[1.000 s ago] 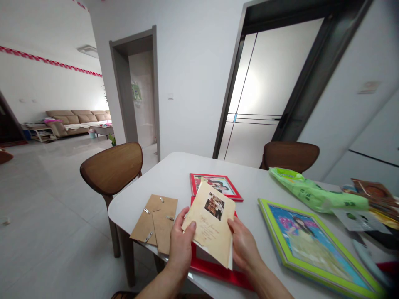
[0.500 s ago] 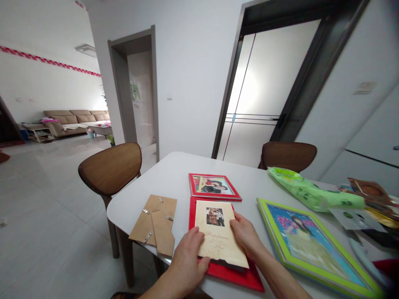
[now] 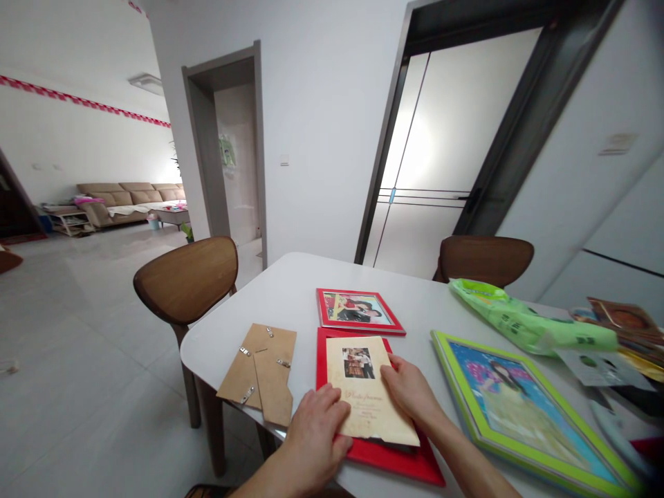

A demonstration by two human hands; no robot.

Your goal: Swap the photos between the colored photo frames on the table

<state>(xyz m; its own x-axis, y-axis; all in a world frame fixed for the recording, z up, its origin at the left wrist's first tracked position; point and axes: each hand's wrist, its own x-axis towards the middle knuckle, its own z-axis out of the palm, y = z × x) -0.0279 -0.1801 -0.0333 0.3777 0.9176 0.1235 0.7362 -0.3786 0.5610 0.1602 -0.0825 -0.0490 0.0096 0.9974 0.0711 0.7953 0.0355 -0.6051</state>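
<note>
A cream paper insert [image 3: 371,408] with a small printed photo lies over a red picture frame [image 3: 397,467] at the table's near edge. My left hand [image 3: 319,429] is at the insert's lower left side, its fingers bent over that edge and the thumb low by the red frame. The right edge of the insert is pinched by my right hand [image 3: 409,389], thumb on top; its other fingertips are partly hidden. To the left lies a brown backing board [image 3: 259,370] with metal clips and a stand flap. Beyond the insert is another red picture frame [image 3: 357,311] holding a photo.
At the right lies a large lime-green picture frame [image 3: 529,415] with a photo. Behind it are a green plastic package [image 3: 539,325] and assorted packets [image 3: 627,325]. Wooden chairs stand at the table's left [image 3: 189,280] and far side [image 3: 485,259].
The view has shifted slightly. My left fingers have come a little further over the insert's left edge. My right hand keeps its hold on the right edge.
</note>
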